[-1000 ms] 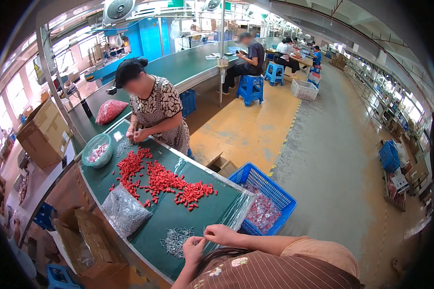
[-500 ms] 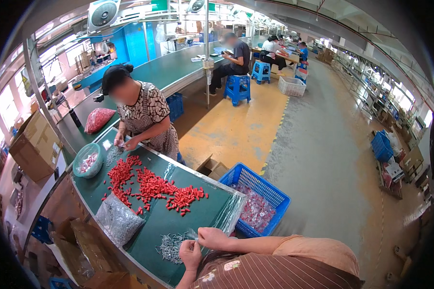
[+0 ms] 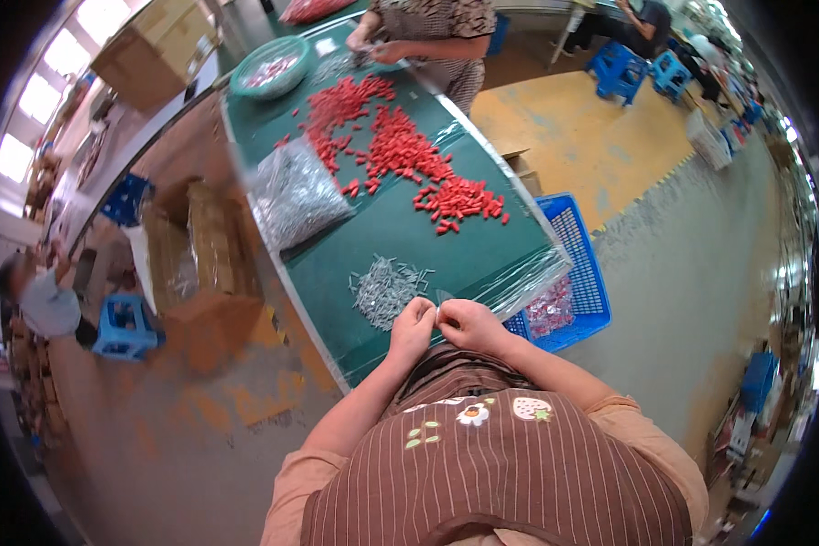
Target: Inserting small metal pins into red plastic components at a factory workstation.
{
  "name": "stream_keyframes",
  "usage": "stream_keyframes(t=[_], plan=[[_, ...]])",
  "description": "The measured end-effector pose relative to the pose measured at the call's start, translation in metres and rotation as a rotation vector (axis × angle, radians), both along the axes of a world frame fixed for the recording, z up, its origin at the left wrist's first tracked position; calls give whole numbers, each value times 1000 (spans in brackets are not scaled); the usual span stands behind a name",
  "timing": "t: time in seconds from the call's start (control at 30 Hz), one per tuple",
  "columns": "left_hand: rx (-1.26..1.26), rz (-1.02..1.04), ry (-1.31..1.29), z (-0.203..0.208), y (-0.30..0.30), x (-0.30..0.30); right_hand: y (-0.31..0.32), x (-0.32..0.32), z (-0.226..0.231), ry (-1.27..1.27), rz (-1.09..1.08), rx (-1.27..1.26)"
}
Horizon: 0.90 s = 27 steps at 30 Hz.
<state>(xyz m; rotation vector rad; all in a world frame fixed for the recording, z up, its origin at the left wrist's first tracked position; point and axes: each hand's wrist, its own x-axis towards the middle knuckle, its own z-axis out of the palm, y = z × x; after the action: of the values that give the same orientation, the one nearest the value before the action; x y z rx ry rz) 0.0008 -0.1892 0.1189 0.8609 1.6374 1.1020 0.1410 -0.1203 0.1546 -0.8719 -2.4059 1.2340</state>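
My left hand (image 3: 413,329) and my right hand (image 3: 473,326) meet at the near edge of the green-topped table (image 3: 373,350). Both are closed in a pinch around a small clear plastic bag (image 3: 442,296), mostly hidden by the fingers; its contents cannot be made out. Just beyond my left hand lies a loose pile of grey metal screws (image 3: 387,289). Further off, small red plastic plugs (image 3: 409,150) are spread over the tabletop. A large clear bag filled with grey pieces (image 3: 298,193) rests at the table's left edge.
A blue crate (image 3: 591,282) holding clear packets stands against the table's right side. Across the table, a co-worker's hands (image 3: 378,47) work beside a green basket (image 3: 271,68). Open cardboard boxes (image 3: 214,246) and a blue stool (image 3: 126,326) are to the left.
The view has tilted down and turned, so the table and my hands appear higher and more upright. My hands stay together at the small bag.
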Motion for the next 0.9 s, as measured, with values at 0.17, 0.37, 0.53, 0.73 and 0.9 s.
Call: stream_keyframes(t=[0.17, 0.37, 0.53, 0.73, 0.9], plan=[[8, 131, -165, -20, -22, -23, 23, -10, -34, -110, -59, -63], [-56, 223, 161, -3, -37, -47, 57, -39, -48, -274, -69, 199], [-78, 293, 237, -4, -39, -54, 66, -56, -66, -382, 4, 370], [-112, 306, 212, -15, -43, -64, 76, -60, -69, -446, 114, 407], [-114, 351, 172, -25, -40, -68, 76, -68, -65, -333, 208, 377]])
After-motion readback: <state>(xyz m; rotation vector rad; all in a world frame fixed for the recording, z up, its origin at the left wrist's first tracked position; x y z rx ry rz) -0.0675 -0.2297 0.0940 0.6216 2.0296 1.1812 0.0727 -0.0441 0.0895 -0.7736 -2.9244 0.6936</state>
